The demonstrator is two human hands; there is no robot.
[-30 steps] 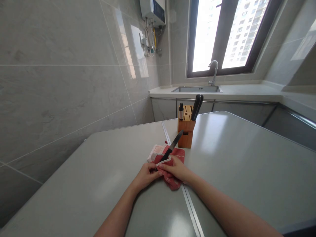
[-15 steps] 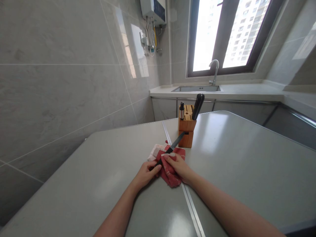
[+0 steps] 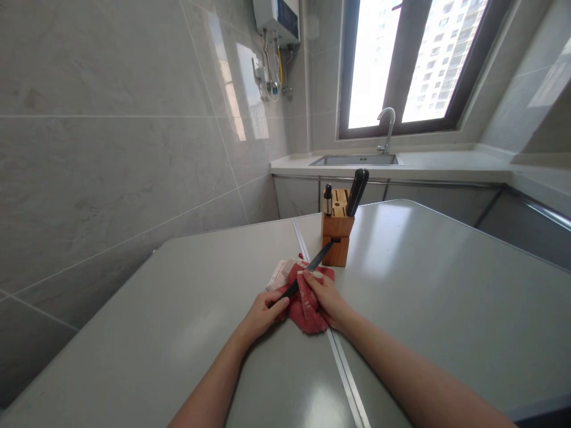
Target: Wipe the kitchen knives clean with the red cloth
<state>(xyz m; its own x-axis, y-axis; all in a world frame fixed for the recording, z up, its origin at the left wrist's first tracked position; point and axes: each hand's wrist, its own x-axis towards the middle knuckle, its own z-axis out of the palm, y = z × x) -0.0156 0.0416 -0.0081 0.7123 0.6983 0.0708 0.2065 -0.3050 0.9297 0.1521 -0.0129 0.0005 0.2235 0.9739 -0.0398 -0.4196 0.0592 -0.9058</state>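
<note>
A knife [image 3: 320, 257] with a black handle lies slantwise in front of me, its dark blade pointing away toward the knife block. My left hand [image 3: 264, 312] is closed round the end of its handle. My right hand [image 3: 328, 297] pinches a red and white cloth [image 3: 308, 312] against the knife, near where handle meets blade. Part of the cloth spreads on the table under the knife. Just beyond the blade tip stands a wooden knife block [image 3: 338, 227], holding a large black-handled knife [image 3: 357, 191] and a smaller black-topped tool [image 3: 328, 199].
The pale table [image 3: 209, 285] has a metal seam strip [image 3: 345, 368] running beneath the cloth. Behind it is a counter with a sink [image 3: 357, 160] and a faucet [image 3: 389, 128] below a window. A tiled wall [image 3: 134, 148] borders the left side.
My right hand has slid slightly up along the knife toward the blade, carrying the cloth and uncovering more of the handle. My left hand has barely moved.
</note>
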